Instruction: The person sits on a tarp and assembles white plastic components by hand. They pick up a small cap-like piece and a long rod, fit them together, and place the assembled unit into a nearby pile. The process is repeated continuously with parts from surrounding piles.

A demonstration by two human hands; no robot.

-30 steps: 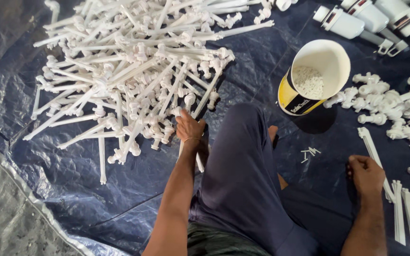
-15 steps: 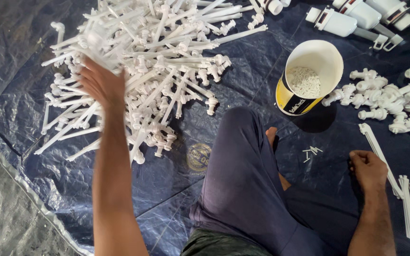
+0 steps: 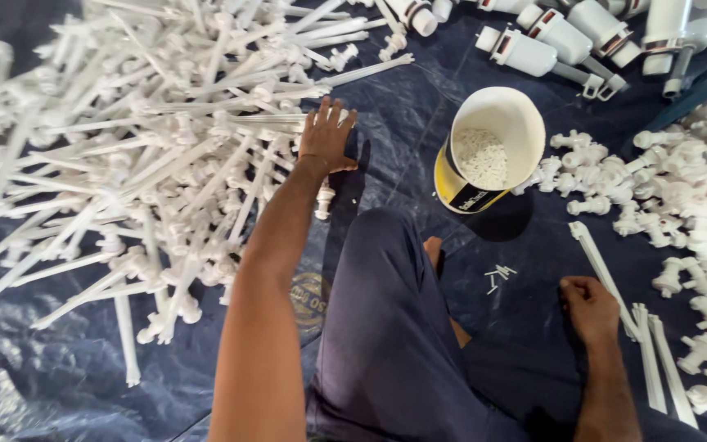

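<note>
My left hand lies palm down with fingers spread on the right edge of a big heap of white plastic rods with fittings. I see nothing gripped in it. My right hand rests as a closed fist on the dark blue tarp. It sits just left of a long white strip, and I cannot see anything inside the fist. My bent leg in dark blue trousers lies between the two hands.
A white and yellow bucket holding small white bits stands beyond my knee. White fittings are piled at the right. More flat strips lie beside my right hand. White tubes with nozzles lie at the top right. Tiny white pieces are scattered by my foot.
My left arm swung from near my knee out to the far left of the heap, then back right to the heap's right edge. My right hand stayed put.
</note>
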